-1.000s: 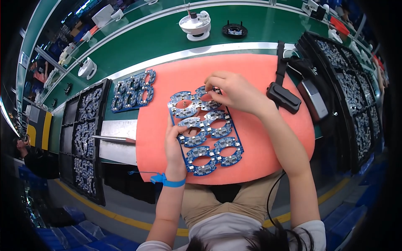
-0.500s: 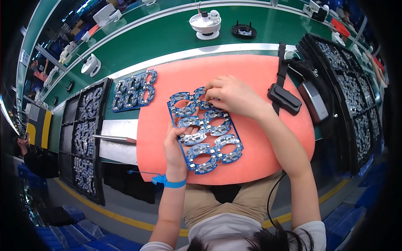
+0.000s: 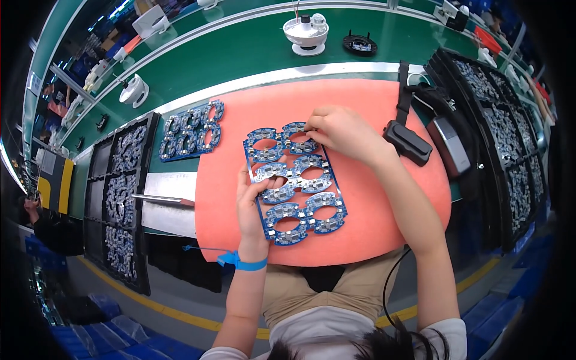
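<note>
A blue panel of joined ring-shaped circuit boards is held tilted over a coral foam pad. My left hand grips its left edge, the thumb on top and some fingers showing through the openings from beneath. My right hand has its thumb and fingers closed on the panel's far right corner, where the fingertips partly hide the board. To the left, a second panel of similar circuit boards lies at the pad's far left edge. A blue wrist strap circles my left wrist.
Black trays of circuit boards stand at left and right. A slim silver tool rests on a metal plate. A black device lies on the pad's right side. White devices and a black round part sit on the green conveyor.
My right hand has shifted slightly right, to the panel's far right corner. The panel's tilt and position changed a little. Items on the conveyor moved right.
</note>
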The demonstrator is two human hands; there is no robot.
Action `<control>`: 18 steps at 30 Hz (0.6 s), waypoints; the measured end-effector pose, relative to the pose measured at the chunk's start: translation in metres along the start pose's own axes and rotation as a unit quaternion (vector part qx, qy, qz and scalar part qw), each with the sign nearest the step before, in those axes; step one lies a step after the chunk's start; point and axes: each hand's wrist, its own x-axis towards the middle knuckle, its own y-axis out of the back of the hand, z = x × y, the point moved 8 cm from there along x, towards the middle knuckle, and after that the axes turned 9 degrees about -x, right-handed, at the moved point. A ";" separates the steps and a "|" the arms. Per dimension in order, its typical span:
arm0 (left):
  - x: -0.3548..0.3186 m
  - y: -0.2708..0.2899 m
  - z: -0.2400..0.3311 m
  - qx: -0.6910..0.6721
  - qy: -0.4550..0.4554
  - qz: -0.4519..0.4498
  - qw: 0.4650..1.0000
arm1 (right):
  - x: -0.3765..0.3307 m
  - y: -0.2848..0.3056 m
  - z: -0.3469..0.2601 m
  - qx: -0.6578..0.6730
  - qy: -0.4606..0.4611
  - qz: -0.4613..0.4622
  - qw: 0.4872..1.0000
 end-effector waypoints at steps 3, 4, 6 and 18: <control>0.000 0.002 -0.003 -0.021 -0.007 -0.006 1.000 | -0.002 0.000 0.003 0.039 0.010 -0.003 0.999; 0.000 0.001 -0.004 -0.021 -0.005 -0.006 1.000 | -0.002 0.001 0.004 0.035 0.011 0.005 0.999; 0.000 -0.003 -0.001 -0.043 -0.009 -0.001 0.999 | -0.002 0.000 0.003 0.033 0.010 0.012 0.999; -0.002 -0.008 0.003 -0.058 -0.023 -0.025 0.998 | 0.002 0.003 -0.001 0.065 0.040 0.026 0.997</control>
